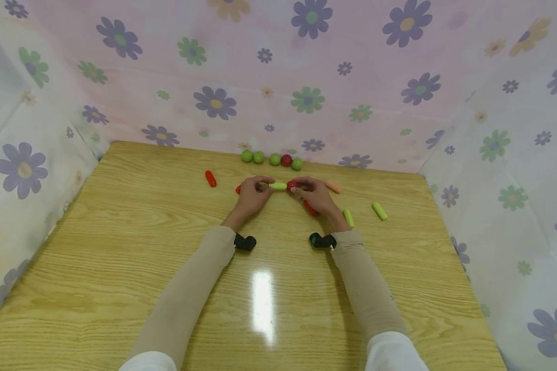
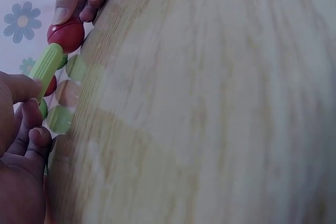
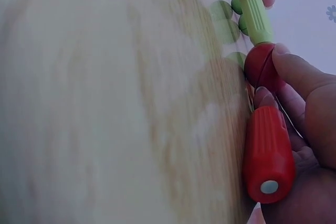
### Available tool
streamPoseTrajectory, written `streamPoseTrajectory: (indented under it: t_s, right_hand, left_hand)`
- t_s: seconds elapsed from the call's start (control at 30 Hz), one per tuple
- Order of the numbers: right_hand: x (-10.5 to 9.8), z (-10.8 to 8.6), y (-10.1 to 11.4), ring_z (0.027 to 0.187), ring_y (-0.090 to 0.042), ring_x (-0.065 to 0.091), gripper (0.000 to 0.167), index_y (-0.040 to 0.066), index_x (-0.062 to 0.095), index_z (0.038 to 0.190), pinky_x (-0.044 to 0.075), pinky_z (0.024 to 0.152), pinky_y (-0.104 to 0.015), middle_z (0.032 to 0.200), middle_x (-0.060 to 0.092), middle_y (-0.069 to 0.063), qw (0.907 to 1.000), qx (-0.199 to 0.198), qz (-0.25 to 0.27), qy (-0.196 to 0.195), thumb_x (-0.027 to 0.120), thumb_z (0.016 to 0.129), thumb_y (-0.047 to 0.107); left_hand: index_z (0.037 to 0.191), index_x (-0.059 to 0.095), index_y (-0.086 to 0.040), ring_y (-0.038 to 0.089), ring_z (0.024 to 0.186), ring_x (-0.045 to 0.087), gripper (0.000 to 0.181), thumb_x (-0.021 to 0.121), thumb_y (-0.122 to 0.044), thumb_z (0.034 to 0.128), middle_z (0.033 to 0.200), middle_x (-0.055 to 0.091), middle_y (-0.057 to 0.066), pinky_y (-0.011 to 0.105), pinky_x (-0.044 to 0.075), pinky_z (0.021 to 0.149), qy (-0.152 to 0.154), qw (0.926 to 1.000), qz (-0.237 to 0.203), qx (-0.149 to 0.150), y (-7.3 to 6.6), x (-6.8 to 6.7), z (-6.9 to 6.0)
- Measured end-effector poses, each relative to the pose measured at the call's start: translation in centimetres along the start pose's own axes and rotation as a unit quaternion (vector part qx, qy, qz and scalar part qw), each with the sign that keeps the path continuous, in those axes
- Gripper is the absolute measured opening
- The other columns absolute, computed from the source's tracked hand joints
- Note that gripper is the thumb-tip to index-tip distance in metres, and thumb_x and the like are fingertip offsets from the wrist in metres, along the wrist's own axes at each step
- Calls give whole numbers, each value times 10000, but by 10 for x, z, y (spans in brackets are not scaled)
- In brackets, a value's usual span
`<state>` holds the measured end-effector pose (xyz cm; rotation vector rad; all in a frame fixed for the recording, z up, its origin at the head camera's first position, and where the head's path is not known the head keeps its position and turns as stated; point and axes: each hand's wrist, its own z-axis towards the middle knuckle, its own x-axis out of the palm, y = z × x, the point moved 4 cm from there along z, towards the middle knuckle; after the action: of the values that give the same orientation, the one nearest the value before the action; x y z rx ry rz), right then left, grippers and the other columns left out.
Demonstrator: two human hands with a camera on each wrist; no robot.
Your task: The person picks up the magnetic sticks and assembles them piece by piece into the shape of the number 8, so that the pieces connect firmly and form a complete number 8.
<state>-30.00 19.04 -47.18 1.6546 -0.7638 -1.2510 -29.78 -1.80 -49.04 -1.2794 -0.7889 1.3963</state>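
Note:
My left hand (image 1: 251, 197) pinches a light green ridged stick (image 1: 278, 186) between thumb and fingers. From the other side, my right hand (image 1: 319, 196) holds a dark red ball (image 1: 291, 186) by its fingertips. Stick and ball touch end to end, as the right wrist view also shows with the green stick (image 3: 255, 18) against the red ball (image 3: 261, 65). A red stick (image 3: 269, 153) with a pale round disc in its end lies by the right hand, close to the palm. Another red stick (image 1: 239, 189) peeks out beside the left hand, mostly covered.
Along the table's back edge is a row of several green balls (image 1: 258, 157) with one red ball (image 1: 286, 160). A red stick (image 1: 211, 178) lies to the left. An orange stick (image 1: 333, 187) and two light green sticks (image 1: 379, 211) lie right. Flowered cloth (image 1: 269, 103) encloses the table.

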Motion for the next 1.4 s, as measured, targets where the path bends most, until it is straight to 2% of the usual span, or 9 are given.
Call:
streamPoseTrajectory:
  t_s: [0.17,0.33,0.5,0.67,0.77,0.9,1.07,1.23,1.4]
  right_hand:
    - [0,-11,18,1068,-287,601,394,-52,585,1370,489,892,-325,1287,623,-255,10000,12,-87,10,633,1018,119]
    - [0,-14,22,1082,-311,603,396,-48,585,1371,476,867,-289,1286,623,-255,9999,-23,-162,-14,631,1021,131]
    - [0,-13,20,1112,-353,593,396,-40,586,1373,474,874,-309,1296,618,-260,10000,20,-93,16,635,1019,132]
    - [1,-12,19,1102,-349,589,397,-51,581,1371,472,865,-295,1298,614,-269,10000,1,-84,3,634,1019,127]
    - [1,-4,3,1089,-318,594,406,-21,589,1374,469,857,-274,1293,623,-244,9998,-57,-141,-98,643,1019,169]
    - [1,5,-17,1085,-284,598,417,27,600,1377,474,871,-284,1286,633,-204,9995,-117,-221,-213,655,1016,226]
    - [1,4,-17,1053,-253,613,391,41,625,1348,489,868,-314,1238,653,-170,9991,-272,-190,-249,665,1010,233]
    - [1,2,-15,996,-212,627,355,45,654,1303,498,819,-303,1161,675,-125,9980,-534,-115,-310,678,1000,229]
    - [1,3,-17,1034,-226,613,370,52,629,1343,490,834,-290,1221,656,-154,9989,-316,-152,-296,661,1012,213]
  left_hand:
    - [1154,732,22,154,617,498,207,671,-16,959,758,633,157,262,430,613,37,10000,-31,-43,-2,0,-1]
    - [1153,731,22,145,632,512,211,675,-21,955,784,643,147,255,438,620,-3,9999,-60,-112,-4,0,-3]
    - [1164,727,19,163,683,565,222,683,-35,954,877,679,184,246,463,649,-57,9998,-40,-164,-4,0,-4]
    - [1205,703,15,238,838,669,255,681,-41,958,1088,692,195,267,521,733,-155,9991,-224,-327,-1,-1,-7]
    - [1238,682,11,281,915,684,277,671,-62,971,1183,672,184,297,537,769,-171,9981,-422,-422,0,-3,-11]
    - [1259,663,16,277,946,682,291,657,-76,983,1230,656,164,292,539,793,-166,9972,-594,-430,1,-5,-17]
    - [1256,659,21,285,992,687,288,652,-68,982,1257,643,161,278,546,816,-112,9968,-699,-376,0,-9,-23]
    - [1241,667,3,327,1017,689,263,628,-65,990,1235,654,173,249,547,782,-72,9957,-871,-293,-3,-16,-27]
    - [1252,659,17,374,982,681,271,625,-62,995,1201,652,198,221,531,760,-24,9961,-863,-204,-7,-21,-29]
